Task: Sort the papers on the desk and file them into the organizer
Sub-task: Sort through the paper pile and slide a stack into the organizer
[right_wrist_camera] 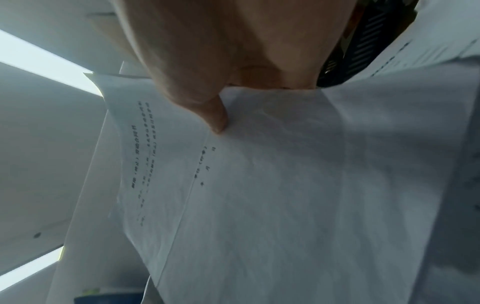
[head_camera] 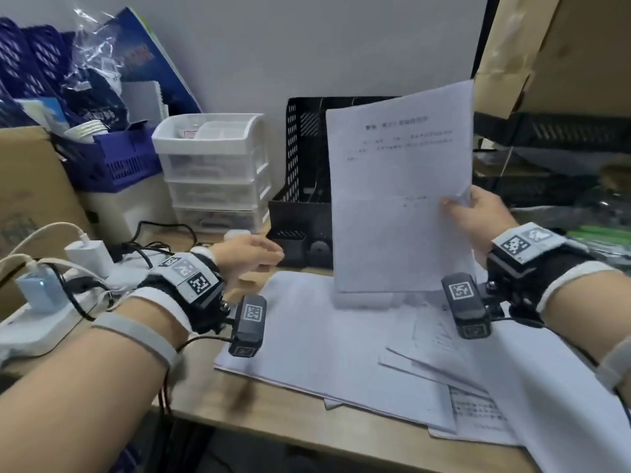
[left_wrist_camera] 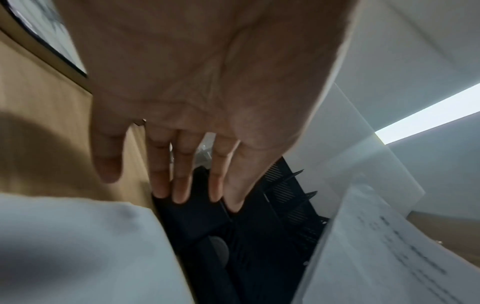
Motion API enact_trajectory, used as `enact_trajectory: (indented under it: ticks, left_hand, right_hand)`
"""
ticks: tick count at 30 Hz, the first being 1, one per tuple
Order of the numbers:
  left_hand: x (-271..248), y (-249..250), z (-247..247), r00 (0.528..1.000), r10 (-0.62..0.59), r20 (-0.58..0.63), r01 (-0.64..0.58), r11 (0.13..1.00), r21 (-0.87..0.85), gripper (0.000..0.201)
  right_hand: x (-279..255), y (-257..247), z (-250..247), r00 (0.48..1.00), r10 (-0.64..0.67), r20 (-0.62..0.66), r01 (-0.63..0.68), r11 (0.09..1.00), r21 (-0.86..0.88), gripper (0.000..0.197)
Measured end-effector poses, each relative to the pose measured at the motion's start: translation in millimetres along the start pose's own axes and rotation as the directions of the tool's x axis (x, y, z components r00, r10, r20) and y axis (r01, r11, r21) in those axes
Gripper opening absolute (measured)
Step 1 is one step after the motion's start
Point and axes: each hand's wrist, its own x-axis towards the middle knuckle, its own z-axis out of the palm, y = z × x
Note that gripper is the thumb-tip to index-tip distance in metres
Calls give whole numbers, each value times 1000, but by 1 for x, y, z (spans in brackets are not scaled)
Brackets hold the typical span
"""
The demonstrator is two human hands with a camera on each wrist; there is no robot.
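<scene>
- Currently: right hand (head_camera: 478,216) pinches one printed sheet (head_camera: 399,186) at its right edge, thumb (right_wrist_camera: 215,117) on the printed face — held upright, lower edge just above the loose papers (head_camera: 334,339) spread on the desk (head_camera: 293,425).
- Left hand (head_camera: 251,256) empty, fingers (left_wrist_camera: 179,174) straight and relaxed, hovering near the front of the black mesh organizer (head_camera: 300,186).
- Handling, my judgement: sheet is very light and limp; a fold line crosses its middle, so it will likely buckle there. One-edge pinch leaves the far corner free to flop — supporting the left edge with the free hand should steady it for slotting.
- Organizer stands behind the sheet, against the wall; dividers visible in the left wrist view.
- Surface: pale wood desk, smooth; papers may slide.
- Surroundings: white drawer unit (head_camera: 215,172) left of the organizer, power strip (head_camera: 37,322) with cables, cardboard box (head_camera: 30,199).
</scene>
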Motion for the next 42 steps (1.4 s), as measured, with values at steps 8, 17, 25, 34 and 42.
enact_trajectory:
  ticks: [8, 17, 25, 34, 42]
  left_hand:
    - [-18, 8, 14, 987, 107, 117, -143, 917, 372, 52]
    - [-44, 89, 108, 856, 446, 261, -300, 840, -451, 52]
    - [-21, 105, 181, 918, 397, 4, -335, 779, -530, 30]
    - [37, 111, 223, 938, 340, 67, -286, 869, -405, 33]
    - [51, 115, 244, 942, 315, 113, -263, 905, -334, 26]
  right_hand:
    - [-27, -28, -45, 990, 8, -144, -27, 992, -127, 35]
    - [-87, -38, -90, 999, -10, 33, 4, 984, 176, 22]
    - [-126, 21, -189, 957, 267, -109, -288, 915, -284, 16]
    - [-125, 88, -222, 814, 581, 20, -360, 530, -768, 64]
    - [-147, 70, -195, 767, 615, 182, -165, 464, -871, 110]
